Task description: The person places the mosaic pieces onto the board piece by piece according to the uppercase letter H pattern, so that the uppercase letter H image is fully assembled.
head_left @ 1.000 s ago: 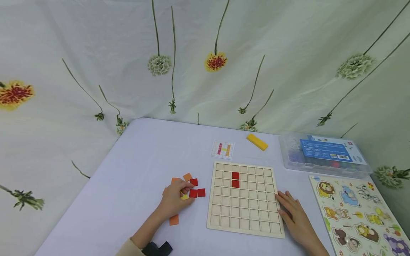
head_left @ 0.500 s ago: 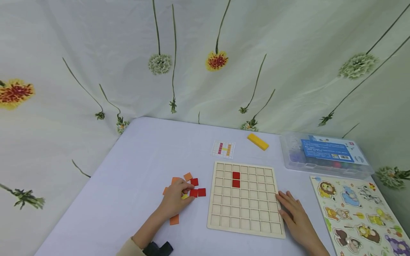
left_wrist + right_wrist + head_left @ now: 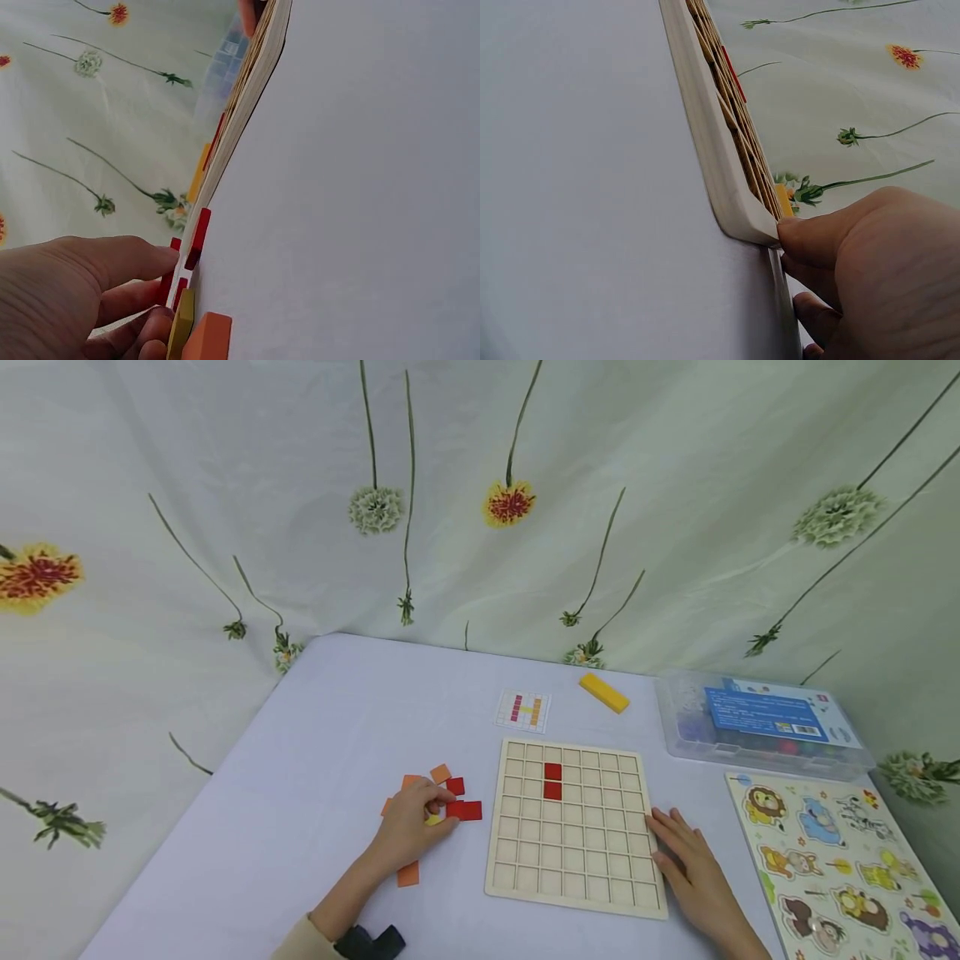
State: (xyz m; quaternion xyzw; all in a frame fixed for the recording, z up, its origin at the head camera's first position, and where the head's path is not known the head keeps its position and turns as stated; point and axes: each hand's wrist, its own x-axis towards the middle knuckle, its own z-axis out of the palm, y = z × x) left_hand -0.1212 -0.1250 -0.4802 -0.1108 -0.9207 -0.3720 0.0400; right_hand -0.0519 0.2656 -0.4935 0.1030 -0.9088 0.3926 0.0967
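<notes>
My left hand pinches a red square tile between thumb and fingers, low over the table. This tile meets a second red tile at its right side; a third red tile lies just beyond. In the left wrist view the thumb and a finger enclose the red tile, with a yellow tile by the curled fingers. My right hand rests with extended fingers at the right edge of the wooden grid board. Two red tiles sit in the board's grid.
Orange tiles lie around the left hand. Beyond the board are a pattern card and a yellow block. A clear plastic case stands back right, with an animal puzzle board in front. A black object lies by the left sleeve.
The left thumb has shifted slightly right, and the red tile at its fingers now abuts the one beside it, closing the gap. The right hand stays at the board's edge.
</notes>
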